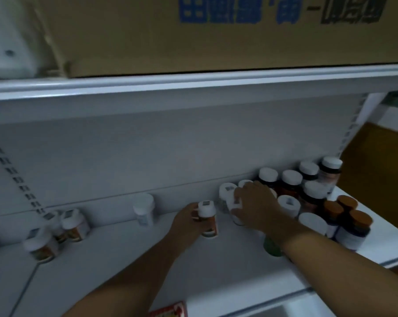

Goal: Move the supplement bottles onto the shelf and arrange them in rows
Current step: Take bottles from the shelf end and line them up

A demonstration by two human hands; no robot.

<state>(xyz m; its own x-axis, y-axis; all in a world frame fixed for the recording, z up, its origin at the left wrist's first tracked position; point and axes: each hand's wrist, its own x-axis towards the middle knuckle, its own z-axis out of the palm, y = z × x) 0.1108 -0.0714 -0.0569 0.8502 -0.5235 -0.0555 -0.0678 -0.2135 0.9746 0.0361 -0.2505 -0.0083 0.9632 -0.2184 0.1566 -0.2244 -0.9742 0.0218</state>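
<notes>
On the white shelf (129,243), my left hand (189,221) grips a white-capped supplement bottle with an orange label (207,219), standing upright near the middle. Just to its right, my right hand (255,203) lies over a white-capped bottle (235,208), fingers closed around its cap. Behind and right of that hand stands a packed group of bottles: dark ones with white caps (290,179) and several with orange caps (351,213). A lone white bottle (144,209) stands at the back centre. Three white-capped bottles (72,225) stand at the left. A green bottle (271,247) shows under my right forearm.
An upper shelf edge (193,84) runs across above, carrying a large cardboard box (216,30) with blue print. The shelf's back panel (147,145) is plain white with slotted uprights at both sides. A red-and-white packet (170,310) lies at the bottom edge.
</notes>
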